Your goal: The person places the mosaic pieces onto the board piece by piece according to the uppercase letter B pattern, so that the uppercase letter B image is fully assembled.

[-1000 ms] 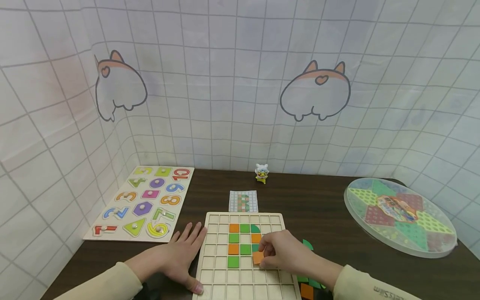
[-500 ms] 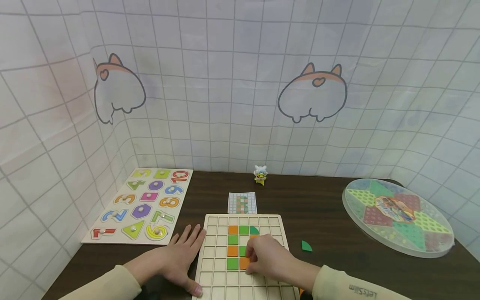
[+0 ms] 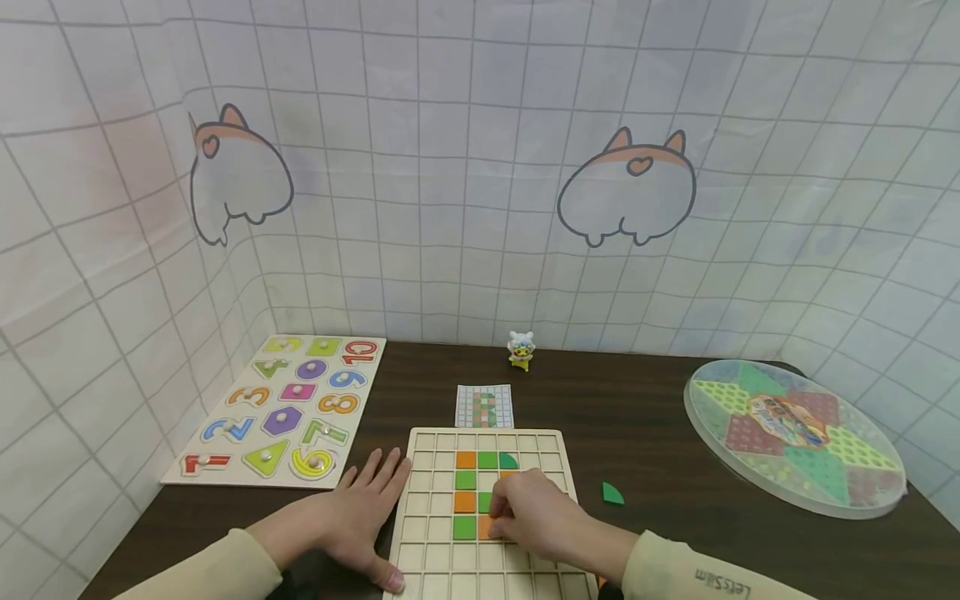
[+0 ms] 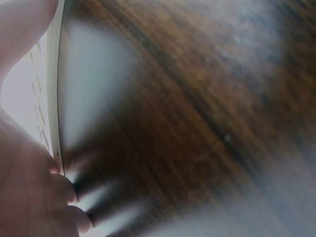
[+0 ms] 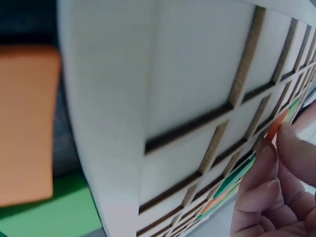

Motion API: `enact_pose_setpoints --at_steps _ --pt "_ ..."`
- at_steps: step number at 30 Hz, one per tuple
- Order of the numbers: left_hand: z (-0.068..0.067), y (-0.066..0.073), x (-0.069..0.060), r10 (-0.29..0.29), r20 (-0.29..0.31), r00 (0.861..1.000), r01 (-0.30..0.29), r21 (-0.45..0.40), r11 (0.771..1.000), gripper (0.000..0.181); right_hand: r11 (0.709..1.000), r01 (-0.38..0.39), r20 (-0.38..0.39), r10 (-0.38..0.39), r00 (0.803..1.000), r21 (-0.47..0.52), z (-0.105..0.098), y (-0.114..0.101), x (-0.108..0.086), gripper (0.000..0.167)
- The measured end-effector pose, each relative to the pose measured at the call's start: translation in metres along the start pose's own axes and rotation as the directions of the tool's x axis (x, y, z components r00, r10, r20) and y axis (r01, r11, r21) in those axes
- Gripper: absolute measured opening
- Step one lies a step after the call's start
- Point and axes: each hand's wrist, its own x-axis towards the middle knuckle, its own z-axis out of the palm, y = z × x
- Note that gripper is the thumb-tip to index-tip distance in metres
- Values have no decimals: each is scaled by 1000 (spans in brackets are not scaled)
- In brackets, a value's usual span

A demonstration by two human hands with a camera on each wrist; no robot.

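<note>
A wooden grid board (image 3: 435, 560) lies on the dark table with orange and green tiles in its cells. My left hand (image 3: 352, 512) rests at the board's left edge, fingers spread, thumb on its lower left side. Between thumb and finger, my right hand (image 3: 543, 517) pinches an orange square tile (image 3: 485, 527) at the cell right of a green square tile (image 3: 464, 527). The right wrist view shows the orange tile (image 5: 277, 124) tilted at the fingertips. Part of the pattern lies hidden under the right hand. Behind the board lies a small pattern card (image 3: 483, 407).
A green quarter-circle tile (image 3: 612, 493) lies right of the board. More loose tiles, including an orange one (image 5: 27, 123), sit beside the board's right edge. A number puzzle board (image 3: 277, 408) is at left, a round Chinese checkers board (image 3: 795, 437) at right, a small figurine (image 3: 521, 350) at back.
My right hand has moved left with the orange tile, from the column right of it to the cell beside the lowest green square. The left hand stays in place.
</note>
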Motion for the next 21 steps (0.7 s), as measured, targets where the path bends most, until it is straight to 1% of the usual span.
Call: enact_pose_setpoints --at_steps 4,5,7,10,13,17,19,21 --pt "-7 9 -5 -9 13 1000 9 4 1000 145 1000 17 -36 -17 999 -21 2 1 0 19" --pt "-8 10 -6 -7 24 1000 7 10 1000 145 999 20 -42 -21 999 -27 2 1 0 19" --pt "-10 11 -6 -9 25 1000 9 13 1000 145 999 23 -50 -25 998 -37 2 1 0 18" --pt "-6 6 -3 -7 16 1000 7 6 1000 147 999 23 -49 -25 998 -42 2 0 0 16" --pt "-1 1 1 0 -7 1000 0 2 1000 149 999 17 -32 -18 999 -33 1 0 1 14" --pt "-1 1 1 11 -7 1000 -11 9 1000 149 1000 11 -13 -12 1000 -20 1 -1 2 9" --pt "-2 3 0 12 0 1000 -12 12 1000 148 999 16 -10 -16 1000 -28 1 -2 2 8" --pt "-1 2 0 9 6 1000 -9 9 1000 148 998 26 -8 -27 1000 -49 1 -2 2 7"
